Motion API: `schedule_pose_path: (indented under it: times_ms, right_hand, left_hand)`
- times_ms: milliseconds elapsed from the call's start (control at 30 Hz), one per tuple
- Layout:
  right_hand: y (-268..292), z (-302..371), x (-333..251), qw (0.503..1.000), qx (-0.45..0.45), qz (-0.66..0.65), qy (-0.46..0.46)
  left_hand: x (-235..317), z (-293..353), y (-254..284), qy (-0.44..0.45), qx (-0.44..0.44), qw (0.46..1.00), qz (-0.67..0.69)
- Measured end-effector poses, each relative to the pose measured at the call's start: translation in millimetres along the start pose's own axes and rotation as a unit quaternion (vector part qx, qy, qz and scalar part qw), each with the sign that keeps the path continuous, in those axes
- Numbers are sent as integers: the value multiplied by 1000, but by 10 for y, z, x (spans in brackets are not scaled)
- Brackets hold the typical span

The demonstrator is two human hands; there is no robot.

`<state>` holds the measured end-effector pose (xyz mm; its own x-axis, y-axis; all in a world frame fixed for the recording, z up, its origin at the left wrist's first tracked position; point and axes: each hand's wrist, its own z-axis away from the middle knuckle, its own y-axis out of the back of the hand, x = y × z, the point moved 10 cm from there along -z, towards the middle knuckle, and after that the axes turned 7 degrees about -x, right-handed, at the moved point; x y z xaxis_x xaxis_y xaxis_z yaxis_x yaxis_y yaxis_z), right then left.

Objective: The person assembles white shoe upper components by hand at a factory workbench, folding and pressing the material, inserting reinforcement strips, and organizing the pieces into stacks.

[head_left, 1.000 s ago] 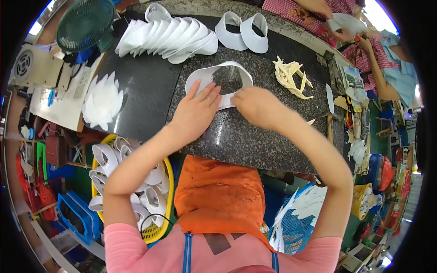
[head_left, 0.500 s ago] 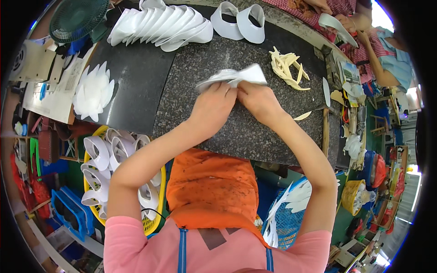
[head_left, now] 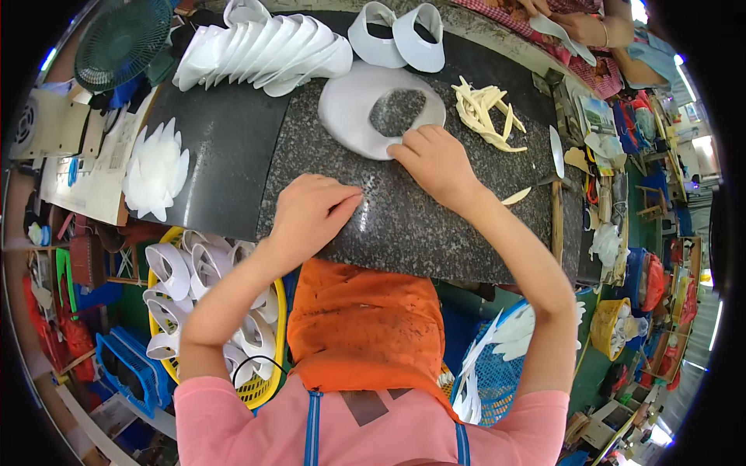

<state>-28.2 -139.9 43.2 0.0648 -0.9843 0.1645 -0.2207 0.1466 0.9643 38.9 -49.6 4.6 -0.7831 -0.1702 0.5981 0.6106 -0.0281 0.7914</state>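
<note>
A white sun visor [head_left: 350, 116] with a round opening lies on the speckled stone worktop [head_left: 435, 233]. My right hand [head_left: 437, 165] pinches its near edge, just right of the middle. My left hand [head_left: 311, 213] is off the visor, over the worktop nearer to me; it holds nothing, its fingers loosely bent and its thumb apart. Beyond the visor stand two more white visors [head_left: 420, 43]. A long row of nested white visors [head_left: 264, 50] is at the far left. To the right of my right hand lies a pile of cream curved strips [head_left: 486, 113].
White leaf-shaped pieces [head_left: 155, 171] lie stacked at the left. A yellow basket [head_left: 276, 365] of visors and a blue basket [head_left: 497, 388] of white pieces stand below the worktop. A knife [head_left: 536, 186] lies at right. Another person's hand [head_left: 606, 33] works at the far right.
My left hand has let go of the visor and drawn back toward me and left. The visor, bunched between both hands before, now lies spread out, with my right hand still on it.
</note>
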Motion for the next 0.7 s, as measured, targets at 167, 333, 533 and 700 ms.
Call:
schedule_pose_path:
  times_ms: [167,333,533,700]
  right_hand:
    - [-22,246,135,747,125,-593,-274]
    - [-232,516,12,537,175,-755,-333]
    - [-261,475,-44,436,213,-790,-375]
    - [-183,573,-76,459,241,-779,-353]
  left_hand:
    - [234,242,304,-36,240,960,143]
    - [407,126,163,-66,250,917,304]
    - [422,96,-46,-52,242,910,333]
    - [840,297,131,-154,305,934,104]
